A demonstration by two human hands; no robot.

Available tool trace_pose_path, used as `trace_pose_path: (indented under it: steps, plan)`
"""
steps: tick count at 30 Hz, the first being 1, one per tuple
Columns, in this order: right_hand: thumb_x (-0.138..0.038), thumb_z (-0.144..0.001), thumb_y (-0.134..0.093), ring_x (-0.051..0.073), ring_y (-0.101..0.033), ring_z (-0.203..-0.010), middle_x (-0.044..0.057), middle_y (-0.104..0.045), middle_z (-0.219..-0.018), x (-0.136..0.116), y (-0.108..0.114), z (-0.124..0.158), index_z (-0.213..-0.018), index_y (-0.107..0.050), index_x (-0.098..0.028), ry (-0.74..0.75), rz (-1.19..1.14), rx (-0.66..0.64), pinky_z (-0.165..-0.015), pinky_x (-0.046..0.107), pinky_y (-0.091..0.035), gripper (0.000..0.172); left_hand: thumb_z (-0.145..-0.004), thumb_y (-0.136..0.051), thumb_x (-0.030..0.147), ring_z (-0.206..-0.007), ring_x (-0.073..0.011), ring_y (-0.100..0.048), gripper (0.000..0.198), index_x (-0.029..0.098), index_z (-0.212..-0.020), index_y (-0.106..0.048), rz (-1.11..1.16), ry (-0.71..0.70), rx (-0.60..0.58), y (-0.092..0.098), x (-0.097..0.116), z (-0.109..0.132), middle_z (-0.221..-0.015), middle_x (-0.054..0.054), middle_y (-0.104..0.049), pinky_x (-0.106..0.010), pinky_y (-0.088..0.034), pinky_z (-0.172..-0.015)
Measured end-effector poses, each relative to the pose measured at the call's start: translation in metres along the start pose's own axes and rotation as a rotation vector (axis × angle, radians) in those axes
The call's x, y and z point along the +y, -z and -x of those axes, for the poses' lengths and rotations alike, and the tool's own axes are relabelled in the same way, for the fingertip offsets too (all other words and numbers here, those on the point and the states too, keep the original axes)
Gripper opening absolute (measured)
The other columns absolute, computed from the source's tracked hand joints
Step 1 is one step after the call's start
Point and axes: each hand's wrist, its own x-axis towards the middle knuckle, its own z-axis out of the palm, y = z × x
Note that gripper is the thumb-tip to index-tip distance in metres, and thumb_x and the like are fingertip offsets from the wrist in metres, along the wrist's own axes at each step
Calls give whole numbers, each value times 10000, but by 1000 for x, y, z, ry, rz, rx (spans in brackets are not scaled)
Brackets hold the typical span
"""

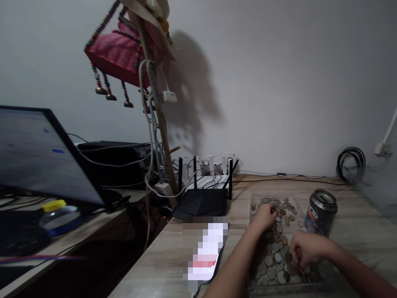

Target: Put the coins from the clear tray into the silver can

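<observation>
Left hand lies on coins in the tray, its fingers' state hidden; right hand has fingers pinched on coins.

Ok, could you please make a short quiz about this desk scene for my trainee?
1. True or false: the left hand is over the coins at the far end of the clear tray.
2. What stands right of the tray? A) a tin with a slotted lid B) a glass bottle C) a lamp
3. Which hand is nearer to the camera?
Key: 1 true; 2 A; 3 the right hand.
</observation>
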Motion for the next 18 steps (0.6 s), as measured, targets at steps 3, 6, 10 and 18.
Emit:
trace_pose_path:
  steps: [3, 6, 10, 18]
  plan:
    - [-92, -477, -577, 68, -441, -462, -52, -506, -481, 7, 24, -29, -565, -592, -150, 43, -212, 237, -438, 168, -313, 107, -818, -351, 350, -700, -141, -593, 324, 135, -813, -594, 483, 226, -55, 1, -1, -6, -752, -68, -638, -255, -445, -679]
    - [-163, -517, -591, 85, -477, -506, -27, -551, -527, 3, 46, -61, -596, -583, -138, 120, -416, 480, -488, 188, -369, 84, -855, -185, 465, -607, -133, -604, 504, 130, -819, -560, 969, 416, -345, 4, -6, -8, -666, -73, -619, -233, -454, -588]
    - [-268, -617, -559, 124, -529, -553, 19, -617, -598, -6, 49, -82, -654, -619, -137, 227, -448, 620, -530, 230, -409, 149, -847, -236, 462, -558, -130, -608, 483, 112, -780, -562, 1206, 460, -551, 6, -14, -6, -620, -96, -611, -194, -447, -516]
    - [-317, -791, -411, 182, -571, -783, 67, -652, -862, -3, 68, -12, -886, -648, -216, 44, 25, 1180, -678, 278, -400, 275, -782, -382, 203, -357, -37, -466, 226, 97, -696, -563, 1216, 520, -443, 5, -20, -12, -500, -21, -546, -104, -340, -358]
